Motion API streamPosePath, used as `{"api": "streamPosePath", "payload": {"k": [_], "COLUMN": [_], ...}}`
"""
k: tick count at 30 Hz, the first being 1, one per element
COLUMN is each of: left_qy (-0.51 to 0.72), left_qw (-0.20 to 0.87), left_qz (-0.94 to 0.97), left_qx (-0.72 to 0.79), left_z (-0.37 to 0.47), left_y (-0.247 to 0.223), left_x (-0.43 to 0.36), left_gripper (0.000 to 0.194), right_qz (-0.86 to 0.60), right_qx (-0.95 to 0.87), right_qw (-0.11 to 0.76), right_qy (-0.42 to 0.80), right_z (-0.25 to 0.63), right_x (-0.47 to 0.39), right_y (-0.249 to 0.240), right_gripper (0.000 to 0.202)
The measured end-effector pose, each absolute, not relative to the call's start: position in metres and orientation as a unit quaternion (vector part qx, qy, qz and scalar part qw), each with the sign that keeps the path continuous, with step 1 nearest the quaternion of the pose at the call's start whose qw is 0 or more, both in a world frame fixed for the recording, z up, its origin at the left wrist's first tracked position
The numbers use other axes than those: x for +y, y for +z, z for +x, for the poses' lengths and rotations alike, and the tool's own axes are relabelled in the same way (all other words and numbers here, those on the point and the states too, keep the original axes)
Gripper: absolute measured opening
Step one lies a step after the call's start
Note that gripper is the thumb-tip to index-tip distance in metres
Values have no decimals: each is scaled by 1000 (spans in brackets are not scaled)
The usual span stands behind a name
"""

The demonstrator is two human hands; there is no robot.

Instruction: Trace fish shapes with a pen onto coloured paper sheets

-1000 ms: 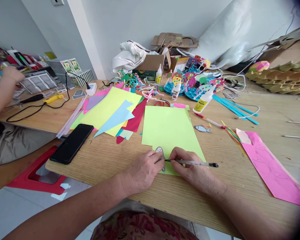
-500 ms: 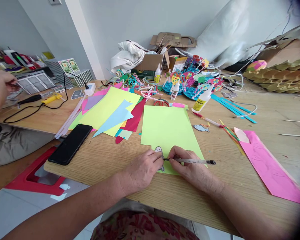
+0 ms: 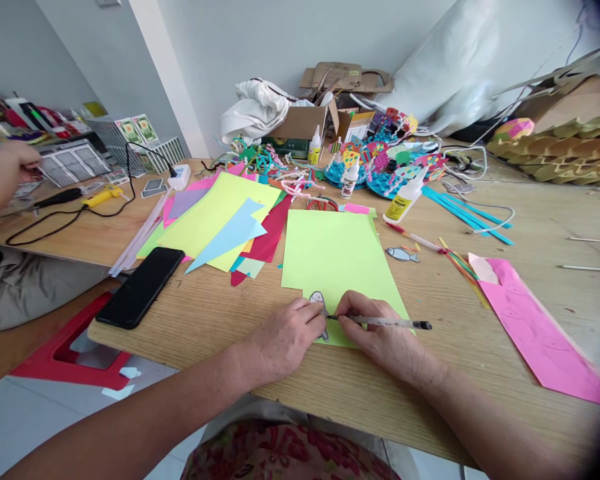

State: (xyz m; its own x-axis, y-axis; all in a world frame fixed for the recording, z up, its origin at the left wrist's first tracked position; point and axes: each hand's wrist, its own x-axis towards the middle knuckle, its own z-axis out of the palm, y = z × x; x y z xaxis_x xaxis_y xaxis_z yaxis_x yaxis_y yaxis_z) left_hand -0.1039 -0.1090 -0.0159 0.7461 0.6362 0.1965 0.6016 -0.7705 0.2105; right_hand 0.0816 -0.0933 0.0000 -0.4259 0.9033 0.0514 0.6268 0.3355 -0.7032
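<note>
A light green sheet (image 3: 335,250) lies on the table in front of me. On its lower left part rests a small grey paper fish (image 3: 317,298), upright in view. My left hand (image 3: 290,337) presses the fish down with its fingertips, fingers together. My right hand (image 3: 375,330) is closed around a pencil (image 3: 397,323), whose tip touches the green sheet just right of the fish. A second paper fish (image 3: 401,254) lies right of the sheet. Farther right is a pink sheet (image 3: 535,327) with faint fish outlines.
Coloured papers (image 3: 220,213) and a black phone (image 3: 140,287) lie to the left. Behind the sheet stand glue bottles (image 3: 405,197) and blue craft pieces with colourful shapes. At the far left, another person's hand (image 3: 20,160) is by a grey box.
The other person's hand at the far left has shifted slightly. My hands, the fish and the pencil stay in nearly the same place.
</note>
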Motion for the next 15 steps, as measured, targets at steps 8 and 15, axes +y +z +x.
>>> {"api": "streamPosePath", "payload": {"k": [8,15], "left_qy": [126,126], "left_qw": [73,74], "left_qz": [932,933], "left_qx": [332,330], "left_z": [-103,-105], "left_y": [-14,-15], "left_x": [-109,-109], "left_gripper": [23,26], "right_qz": [-484,-481], "right_qx": [-787,-789], "right_qw": [218,204], "right_qy": [313,324], "right_z": [82,82], "right_x": [-95,-98], "right_y": [0,4], "right_gripper": [8,9]}}
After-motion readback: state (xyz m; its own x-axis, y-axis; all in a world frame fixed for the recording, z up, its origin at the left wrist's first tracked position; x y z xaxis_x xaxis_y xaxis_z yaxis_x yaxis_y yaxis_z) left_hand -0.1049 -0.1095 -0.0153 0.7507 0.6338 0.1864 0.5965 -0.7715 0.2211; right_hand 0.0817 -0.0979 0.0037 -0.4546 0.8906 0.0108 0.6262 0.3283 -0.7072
